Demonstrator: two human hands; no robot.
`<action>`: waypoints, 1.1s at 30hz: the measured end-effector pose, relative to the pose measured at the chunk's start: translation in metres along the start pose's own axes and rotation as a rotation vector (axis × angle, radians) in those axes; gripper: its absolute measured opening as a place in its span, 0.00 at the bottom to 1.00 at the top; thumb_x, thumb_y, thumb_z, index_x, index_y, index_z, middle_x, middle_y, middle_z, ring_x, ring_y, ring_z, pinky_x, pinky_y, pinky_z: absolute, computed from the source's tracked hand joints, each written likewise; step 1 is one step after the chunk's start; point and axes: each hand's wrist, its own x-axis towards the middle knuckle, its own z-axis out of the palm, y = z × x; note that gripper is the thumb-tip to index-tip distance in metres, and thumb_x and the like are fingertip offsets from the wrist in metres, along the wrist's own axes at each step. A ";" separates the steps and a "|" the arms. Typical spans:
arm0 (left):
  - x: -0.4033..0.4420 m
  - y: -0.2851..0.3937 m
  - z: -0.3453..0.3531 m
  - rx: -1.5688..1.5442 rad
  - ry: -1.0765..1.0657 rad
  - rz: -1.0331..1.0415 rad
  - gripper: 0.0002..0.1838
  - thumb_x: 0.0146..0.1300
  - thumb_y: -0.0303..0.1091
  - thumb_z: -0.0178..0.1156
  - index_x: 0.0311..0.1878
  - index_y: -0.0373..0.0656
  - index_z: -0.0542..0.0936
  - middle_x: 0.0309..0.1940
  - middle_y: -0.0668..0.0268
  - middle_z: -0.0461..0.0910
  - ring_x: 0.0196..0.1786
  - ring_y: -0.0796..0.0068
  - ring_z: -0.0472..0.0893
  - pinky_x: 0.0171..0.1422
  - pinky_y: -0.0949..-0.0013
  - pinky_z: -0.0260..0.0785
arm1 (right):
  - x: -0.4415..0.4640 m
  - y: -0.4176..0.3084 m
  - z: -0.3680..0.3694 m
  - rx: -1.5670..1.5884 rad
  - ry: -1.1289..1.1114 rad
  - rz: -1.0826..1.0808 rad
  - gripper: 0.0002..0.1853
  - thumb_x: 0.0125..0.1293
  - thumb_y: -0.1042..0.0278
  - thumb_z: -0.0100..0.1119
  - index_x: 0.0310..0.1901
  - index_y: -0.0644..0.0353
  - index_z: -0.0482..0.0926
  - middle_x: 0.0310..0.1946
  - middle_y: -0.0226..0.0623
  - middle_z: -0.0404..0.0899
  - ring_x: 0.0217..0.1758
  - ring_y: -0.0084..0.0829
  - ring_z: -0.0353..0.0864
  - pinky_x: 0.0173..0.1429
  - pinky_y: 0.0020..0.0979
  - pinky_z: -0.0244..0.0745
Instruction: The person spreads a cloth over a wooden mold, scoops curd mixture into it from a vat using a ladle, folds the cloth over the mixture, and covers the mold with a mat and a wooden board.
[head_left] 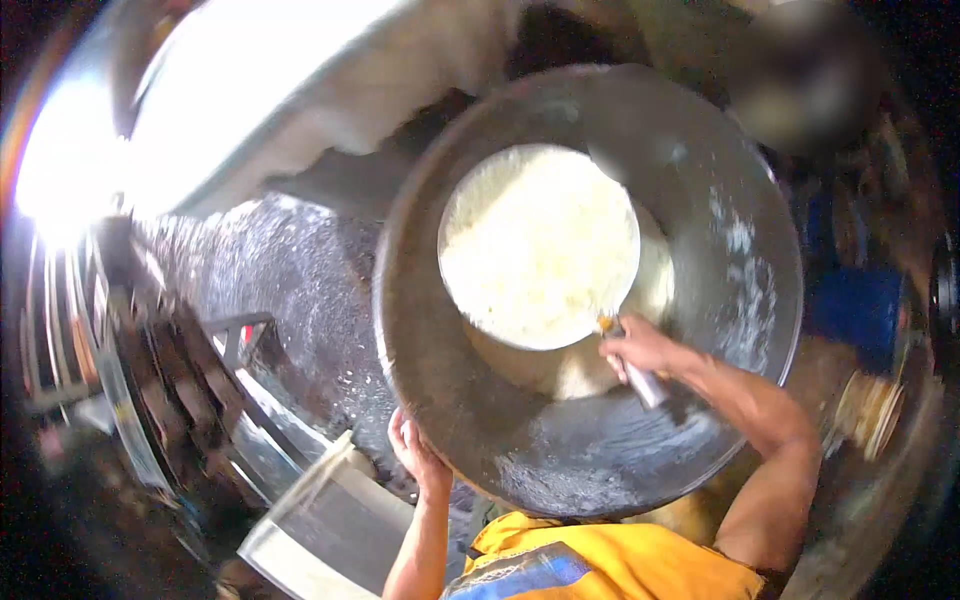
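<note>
Scoop (545, 347): round, thin bright rim, filled with pale, lumpy mass (540, 240); inside dark wok (440, 400), whose wall is streaked white
Handle (646, 388): grey, slanting lower right
Right hand (640, 350): closed around handle
Left hand (421, 462): at wok's rim; grip impossible to tell

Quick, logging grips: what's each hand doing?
Left hand: against the big bowl; can't tell whether open or closed.
Right hand: closed, holding the round vessel by its handle.

Wide metal basin (425, 370) with pale contents (585, 382) below white residue (740, 238)
</note>
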 end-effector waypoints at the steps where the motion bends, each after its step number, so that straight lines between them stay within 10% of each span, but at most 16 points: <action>1: 0.022 -0.003 -0.002 0.000 0.006 -0.012 0.27 0.65 0.38 0.57 0.63 0.40 0.61 0.52 0.58 0.73 0.57 0.68 0.71 0.61 0.63 0.64 | -0.013 -0.026 0.020 0.032 0.021 0.080 0.06 0.58 0.75 0.54 0.27 0.67 0.73 0.14 0.38 0.74 0.14 0.27 0.75 0.20 0.29 0.73; 8: 0.063 -0.026 -0.071 0.260 -0.231 0.386 0.33 0.57 0.32 0.66 0.64 0.40 0.64 0.38 0.64 0.81 0.54 0.68 0.76 0.62 0.60 0.64 | -0.052 -0.083 0.164 -0.334 -0.090 0.241 0.06 0.60 0.77 0.54 0.38 0.68 0.70 0.19 0.34 0.72 0.19 0.25 0.75 0.21 0.27 0.73; 14: 0.007 -0.076 -0.228 0.068 -0.062 0.140 0.36 0.52 0.32 0.70 0.64 0.47 0.65 0.50 0.64 0.76 0.55 0.69 0.74 0.57 0.63 0.71 | -0.037 -0.068 0.321 -0.788 -0.310 0.171 0.07 0.59 0.71 0.56 0.29 0.65 0.72 0.19 0.36 0.73 0.19 0.28 0.75 0.24 0.30 0.71; 26: 0.107 -0.121 -0.241 -1.671 0.414 0.098 0.35 0.56 0.42 0.66 0.63 0.38 0.64 0.63 0.60 0.60 0.67 0.68 0.57 0.72 0.58 0.43 | 0.059 0.081 0.636 -1.022 -1.035 0.222 0.11 0.64 0.70 0.53 0.24 0.63 0.71 0.16 0.31 0.70 0.17 0.23 0.70 0.24 0.25 0.65; 33: 0.140 -0.073 -0.233 -1.844 0.673 0.110 0.30 0.62 0.42 0.61 0.62 0.35 0.65 0.69 0.59 0.51 0.71 0.64 0.51 0.77 0.54 0.32 | 0.073 0.140 0.713 -1.098 -0.864 0.519 0.08 0.63 0.72 0.53 0.26 0.63 0.72 0.16 0.32 0.70 0.17 0.27 0.71 0.24 0.28 0.69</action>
